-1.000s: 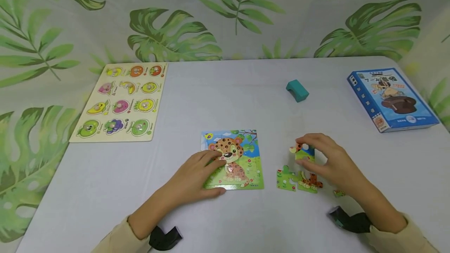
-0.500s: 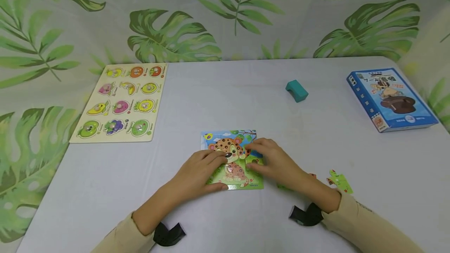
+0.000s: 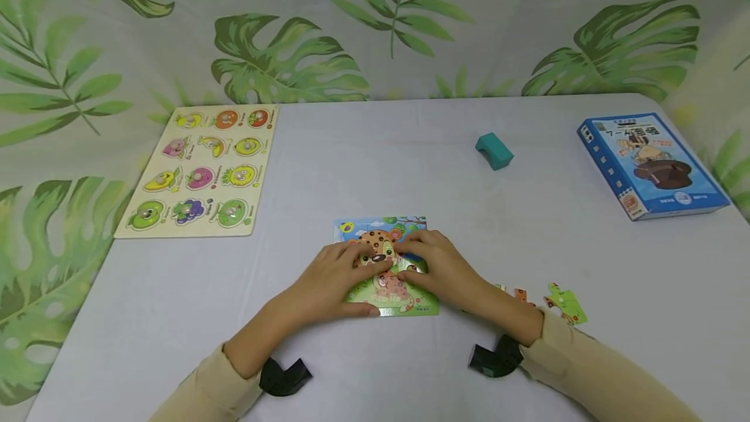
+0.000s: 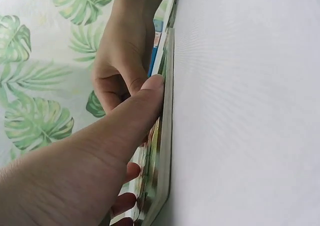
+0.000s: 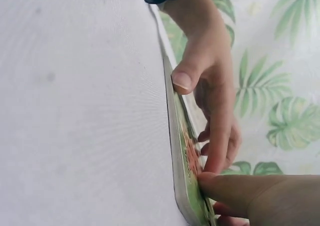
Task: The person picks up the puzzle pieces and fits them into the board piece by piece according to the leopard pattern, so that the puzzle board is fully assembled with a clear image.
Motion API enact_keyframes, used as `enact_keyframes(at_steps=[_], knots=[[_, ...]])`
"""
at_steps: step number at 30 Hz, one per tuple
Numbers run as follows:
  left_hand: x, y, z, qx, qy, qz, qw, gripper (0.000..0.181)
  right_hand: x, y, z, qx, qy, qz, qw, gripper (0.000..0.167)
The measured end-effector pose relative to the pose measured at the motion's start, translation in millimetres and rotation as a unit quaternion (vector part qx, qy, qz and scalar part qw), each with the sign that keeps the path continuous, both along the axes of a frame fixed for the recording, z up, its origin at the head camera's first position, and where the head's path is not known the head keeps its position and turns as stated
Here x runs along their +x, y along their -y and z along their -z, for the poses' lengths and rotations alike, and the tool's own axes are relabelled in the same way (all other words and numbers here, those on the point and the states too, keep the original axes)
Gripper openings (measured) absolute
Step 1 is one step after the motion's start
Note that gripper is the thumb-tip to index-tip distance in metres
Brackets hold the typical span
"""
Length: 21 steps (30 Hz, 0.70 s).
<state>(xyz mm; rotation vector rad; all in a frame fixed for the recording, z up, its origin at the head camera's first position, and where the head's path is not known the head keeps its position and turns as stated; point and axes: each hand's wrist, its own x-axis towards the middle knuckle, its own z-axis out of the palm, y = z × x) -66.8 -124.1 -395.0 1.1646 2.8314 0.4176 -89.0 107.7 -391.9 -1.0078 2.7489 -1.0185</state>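
A square jigsaw puzzle board (image 3: 410,309) with a cartoon leopard picture lies at the table's front middle. My left hand (image 3: 331,279) rests on its left side, thumb along the lower edge and fingers spread over the leopard's face. On the right side, my right hand (image 3: 448,269) pinches a puzzle piece (image 3: 415,267) between thumb and fingers, down at the board's surface. Most of that piece is hidden by the fingers. Both wrist views show the board edge-on, with the left thumb (image 4: 150,91) and right thumb (image 5: 184,81) touching it.
Loose puzzle pieces (image 3: 567,305) lie right of the board, some partly under the right forearm. A wooden fruit peg board (image 3: 225,161) is at the back left. A teal arched block (image 3: 495,151) and a blue box (image 3: 656,168) stand at the back right.
My right hand has carried the puzzle piece left from the loose pieces onto the board's right side. My left hand has stayed on the board, its fingers shifting slightly right.
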Motion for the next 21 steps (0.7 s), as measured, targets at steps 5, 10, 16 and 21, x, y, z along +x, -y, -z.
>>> enact_keyframes(at_steps=[5, 10, 16, 21], knots=[[-1.1, -0.4, -4.3, -0.007, 0.011, 0.002, 0.9999, 0.069, -2.1, -0.9, -2.9, 0.03, 0.003, -0.005, 0.9995, 0.043], [-0.7, -1.6, -8.1, -0.005, 0.02, -0.001, 0.9998, 0.07, -0.4, -6.2, -9.8, 0.085, 0.032, -0.019, 0.9957, 0.054], [1.9, -4.6, -7.1, -0.009, 0.012, -0.003, 0.9999, 0.073, 5.0, -15.6, -8.1, 0.095, 0.062, -0.053, 0.9922, 0.067], [6.2, -0.7, -4.8, -0.008, 0.007, -0.009, 0.9999, 0.074, 5.6, -23.5, -12.9, 0.037, 0.105, -0.045, 0.9928, 0.066]])
